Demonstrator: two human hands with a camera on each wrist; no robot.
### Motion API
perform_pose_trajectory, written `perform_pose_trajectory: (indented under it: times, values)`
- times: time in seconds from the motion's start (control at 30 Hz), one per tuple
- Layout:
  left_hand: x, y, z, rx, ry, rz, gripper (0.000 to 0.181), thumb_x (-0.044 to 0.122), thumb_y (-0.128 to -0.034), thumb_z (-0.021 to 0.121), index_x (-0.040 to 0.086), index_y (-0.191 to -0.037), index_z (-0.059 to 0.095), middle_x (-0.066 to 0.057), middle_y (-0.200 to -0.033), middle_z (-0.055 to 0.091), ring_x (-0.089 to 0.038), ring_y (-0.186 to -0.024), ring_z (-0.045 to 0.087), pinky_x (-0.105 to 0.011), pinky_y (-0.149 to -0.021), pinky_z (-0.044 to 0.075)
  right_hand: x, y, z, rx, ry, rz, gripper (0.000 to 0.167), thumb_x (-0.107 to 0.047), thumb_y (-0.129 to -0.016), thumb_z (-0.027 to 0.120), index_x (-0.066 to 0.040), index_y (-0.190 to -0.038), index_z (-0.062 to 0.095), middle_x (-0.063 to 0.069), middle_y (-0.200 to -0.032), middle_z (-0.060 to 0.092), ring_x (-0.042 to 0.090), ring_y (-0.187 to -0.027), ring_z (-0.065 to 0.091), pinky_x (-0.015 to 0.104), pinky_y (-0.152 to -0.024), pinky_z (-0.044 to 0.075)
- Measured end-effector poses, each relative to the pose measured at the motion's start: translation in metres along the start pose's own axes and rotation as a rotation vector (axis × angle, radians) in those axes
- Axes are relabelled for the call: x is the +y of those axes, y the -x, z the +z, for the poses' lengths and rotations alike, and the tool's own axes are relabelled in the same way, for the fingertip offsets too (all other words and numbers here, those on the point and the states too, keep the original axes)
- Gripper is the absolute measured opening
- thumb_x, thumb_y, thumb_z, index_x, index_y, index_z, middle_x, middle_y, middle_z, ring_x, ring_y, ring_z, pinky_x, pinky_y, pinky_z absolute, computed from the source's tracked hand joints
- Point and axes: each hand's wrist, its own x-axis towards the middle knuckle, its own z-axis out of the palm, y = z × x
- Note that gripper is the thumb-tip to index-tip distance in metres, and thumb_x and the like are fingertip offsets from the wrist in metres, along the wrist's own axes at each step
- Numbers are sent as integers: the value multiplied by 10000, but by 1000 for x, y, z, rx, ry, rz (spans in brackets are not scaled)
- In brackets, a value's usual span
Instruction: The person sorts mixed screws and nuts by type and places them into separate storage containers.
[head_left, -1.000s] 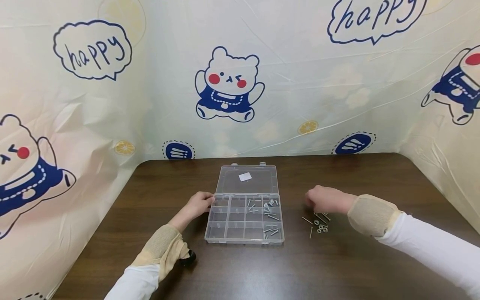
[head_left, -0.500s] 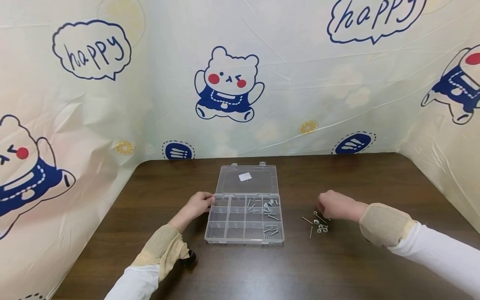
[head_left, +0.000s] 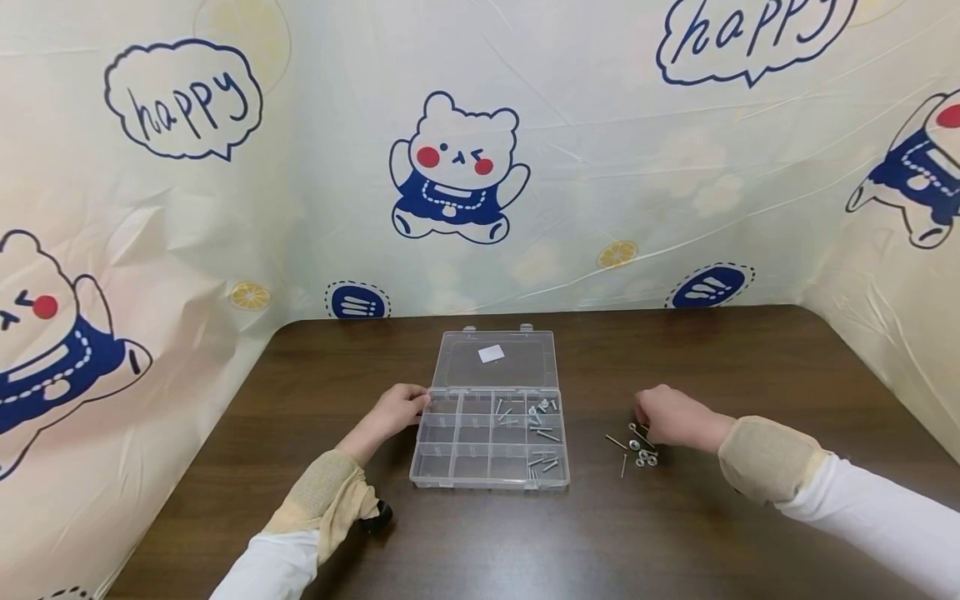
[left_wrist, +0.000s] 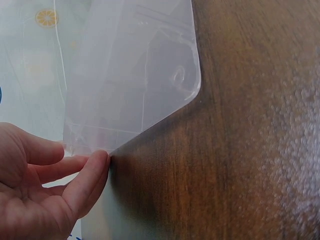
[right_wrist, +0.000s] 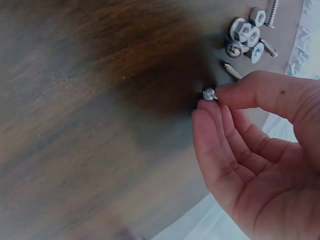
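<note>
At the scene's left, our left hand (head_left: 396, 407) pinches the clear box (head_left: 468, 482) by its far left corner, perhaps to steady it. At right, our right hand (head_left: 678, 416) pinches 1 small screw (right_wrist: 209, 94) between thumb and fingertips, presumably for control, beside loose fasteners (right_wrist: 243, 33).

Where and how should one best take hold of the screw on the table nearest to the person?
The screw is probably best pinched at mid-length, from above, across its thin shaft, by the right hand once free. It lies flat, running roughly front to back, apart from the nuts on its right, so both long sides look accessible.
</note>
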Motion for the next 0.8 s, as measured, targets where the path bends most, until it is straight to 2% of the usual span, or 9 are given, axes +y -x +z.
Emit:
perform_pose_trajectory:
  times: [0.3, 0.4, 0.6, 0.8]
  values:
    - [0, 0, -1, 3, 4, 2, 300, 1, -939, 406, -201, -1148, 481, -328, -1132, 523, -394, -1052, 535, -397, -827, 521, 2, -5, 5, 42, 59, -67, 207, 77, -581, 573, -88, -649, 468, -41, -572, 412, 113, -504, 347, 218, -423, 300]
    - [-1, 0, 0, 5, 11, 0, 299, 0, -939, 405, -202, -1146, 481, -331, -1135, 519, -395, -1054, 534, -395, -822, 524, -3, -9, 3, 86, 79, -113, 204, 66, -596, 596, -83, -671, 480, -36, -591, 423, 115, -523, 372, 227, -442, 332]
    - [-1, -1, 0, 9, 22, -3, 300, 0, -937, 406, -201, -1146, 483, -329, -1138, 517, -390, -1053, 535, -392, -825, 523, -18, -20, -1, 137, 86, -146, 163, 36, -674, 628, -64, -778, 552, -12, -693, 484, 115, -593, 452, 244, -513, 448]
    - [0, -1, 0, 3, 15, -30, 309, 9, -943, 407, -191, -1167, 477, -319, -1161, 514, -376, -1066, 532, -391, -840, 515, -35, -28, -5, 229, 60, -240, 183, 46, -672, 615, -75, -791, 548, -40, -715, 458, 97, -615, 440, 228, -530, 442]
